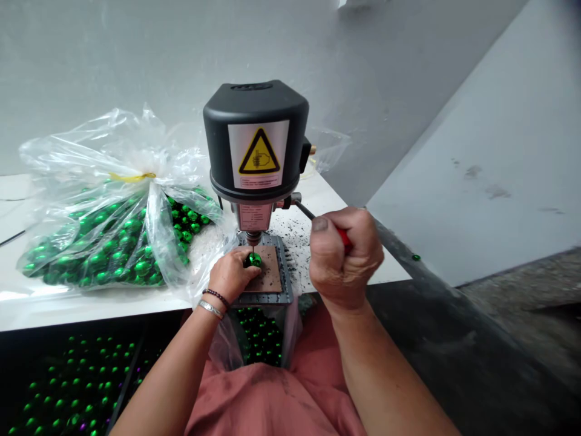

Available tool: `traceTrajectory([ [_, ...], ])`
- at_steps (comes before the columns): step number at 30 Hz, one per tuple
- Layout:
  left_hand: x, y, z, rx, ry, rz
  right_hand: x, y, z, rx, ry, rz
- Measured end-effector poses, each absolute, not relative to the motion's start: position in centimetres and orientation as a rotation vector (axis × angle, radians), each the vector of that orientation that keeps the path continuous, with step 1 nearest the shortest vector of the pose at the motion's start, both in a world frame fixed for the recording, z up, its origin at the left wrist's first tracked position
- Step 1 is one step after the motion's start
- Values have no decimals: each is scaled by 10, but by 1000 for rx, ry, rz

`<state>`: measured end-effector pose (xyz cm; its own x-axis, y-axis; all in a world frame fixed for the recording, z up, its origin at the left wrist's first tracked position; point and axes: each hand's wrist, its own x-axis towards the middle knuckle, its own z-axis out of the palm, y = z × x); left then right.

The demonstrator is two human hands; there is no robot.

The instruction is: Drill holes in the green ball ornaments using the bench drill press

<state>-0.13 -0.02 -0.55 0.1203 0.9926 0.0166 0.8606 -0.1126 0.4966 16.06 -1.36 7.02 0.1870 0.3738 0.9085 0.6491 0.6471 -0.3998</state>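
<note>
A small shiny green ball (255, 260) rests on a brown board (271, 280) on the grey base of a black drill press (256, 109). The thumb and fingers of my left hand (231, 274) grip the ball from its left side, directly under the drill bit (253, 247). My right hand (344, 251) is closed around the red grip (345, 240) of the press lever (305, 209), right of the machine. A bracelet and a bangle circle my left wrist.
A clear plastic bag (109, 242) of green balls, tied in yellow, lies left of the press. Dark shavings litter the white table (379, 272). More green balls (261, 342) sit in a bag below the table edge and at lower left (68, 387).
</note>
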Motion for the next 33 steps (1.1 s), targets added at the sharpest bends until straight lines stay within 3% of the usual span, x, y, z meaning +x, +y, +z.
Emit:
traceTrajectory([
  [28, -1, -4, -4, 1966, 1838, 513, 148, -17, 15, -828, -1306, -43],
  [33, 2, -4, -4, 1973, 1892, 515, 150, -10, 52, -866, -1278, -137],
])
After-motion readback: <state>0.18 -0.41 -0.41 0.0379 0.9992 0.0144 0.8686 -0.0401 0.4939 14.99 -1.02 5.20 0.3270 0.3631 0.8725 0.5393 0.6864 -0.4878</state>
